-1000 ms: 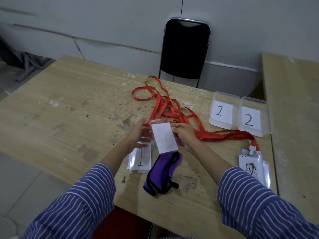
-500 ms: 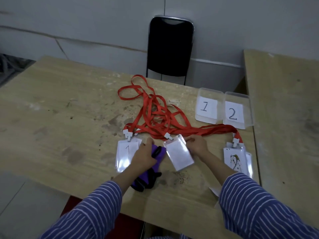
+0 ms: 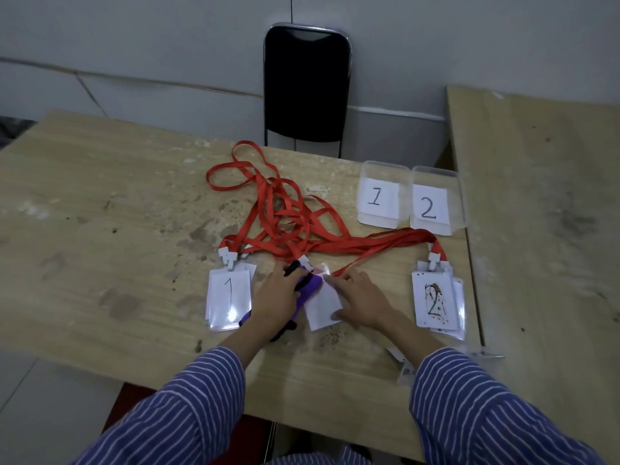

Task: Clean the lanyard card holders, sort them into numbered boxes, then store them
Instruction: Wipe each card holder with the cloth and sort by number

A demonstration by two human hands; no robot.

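Half a second ago the right hand pinched the card holder by its top corner; now it lies flat on it, fingers straight and spread, pressing it to the table. The left hand has closed around the purple cloth and brought it against the holder's left edge. The holder lies between the hands, long axis running away from the person, clip end farthest and tilted slightly left toward the red straps.

Left hand covers most of the purple cloth; its grip on the cloth is indiscernible. Right hand hides the 3 o'clock edge of the card holder. Both striped sleeves are cropped at 6 o'clock.
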